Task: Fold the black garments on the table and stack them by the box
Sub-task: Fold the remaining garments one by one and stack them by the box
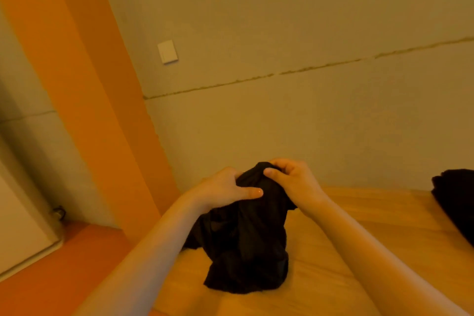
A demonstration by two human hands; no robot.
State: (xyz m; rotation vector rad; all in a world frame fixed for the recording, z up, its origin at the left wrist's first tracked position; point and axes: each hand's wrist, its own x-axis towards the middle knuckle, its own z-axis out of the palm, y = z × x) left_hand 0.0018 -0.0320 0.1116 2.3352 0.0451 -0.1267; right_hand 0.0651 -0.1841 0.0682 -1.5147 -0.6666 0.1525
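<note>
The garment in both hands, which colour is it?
Plain black garment, clearest in the head view.

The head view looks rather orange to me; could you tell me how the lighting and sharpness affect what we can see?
Head view: a warm orange cast tints everything; the black garment held by the left hand and right hand shows almost no fold detail; the picture is soft and tilted.

Garment (243, 233) in the hands was plain black, no print, slightly sheer at the folds. 2nd black garment (455, 202) lay at 3 o'clock, also plain. Table (359, 226) was light wood w/ faint grain. Wall (282, 20) was beige-grey w/ a dark crack line; orange stripe (84, 84) at 9 o'clock. Switch plate (168, 52) was white. Floor (64, 264) at 7 o'clock was orange-red.
</note>
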